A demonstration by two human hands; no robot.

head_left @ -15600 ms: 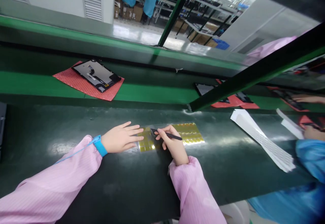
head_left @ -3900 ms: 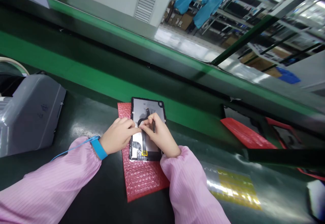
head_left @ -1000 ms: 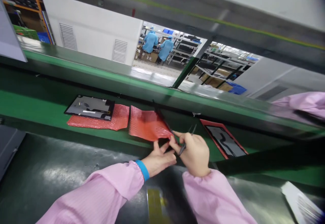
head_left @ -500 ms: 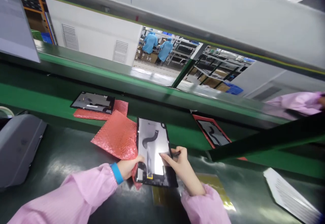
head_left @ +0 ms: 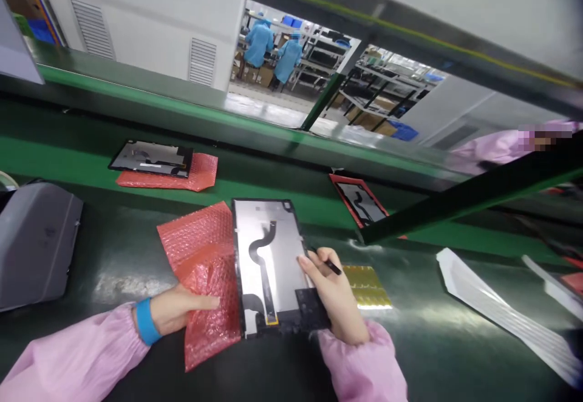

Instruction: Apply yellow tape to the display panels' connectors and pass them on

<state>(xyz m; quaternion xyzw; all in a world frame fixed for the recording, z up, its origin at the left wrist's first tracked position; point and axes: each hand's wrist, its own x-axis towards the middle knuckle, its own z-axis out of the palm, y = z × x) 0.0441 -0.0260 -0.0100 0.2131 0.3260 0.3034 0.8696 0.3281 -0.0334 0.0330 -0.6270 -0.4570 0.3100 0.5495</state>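
A tablet panel (head_left: 268, 250) lies back side up on the dark bench, a black flex cable running down its silver plate. Under its left edge is a crumpled red bubble-wrap sheet (head_left: 200, 268). My left hand (head_left: 182, 308) lies on the bubble wrap at the lower left, fingers stretched flat. My right hand (head_left: 334, 296) rests against the panel's right edge with its fingers closed on black tweezers (head_left: 328, 265). A sheet of yellow tape pieces (head_left: 367, 286) lies just right of that hand.
On the green conveyor behind lie another panel on red wrap (head_left: 157, 165) and a third panel (head_left: 362, 203). A grey machine (head_left: 34, 241) stands at the left. White strips (head_left: 496, 311) lie at the right. A dark bar (head_left: 469, 195) crosses the right. A co-worker's pink sleeve (head_left: 492, 150) shows far right.
The panel and bubble wrap came off the conveyor onto the bench in front of me. My left hand has let go of the wrap's edge and now lies flat on it.
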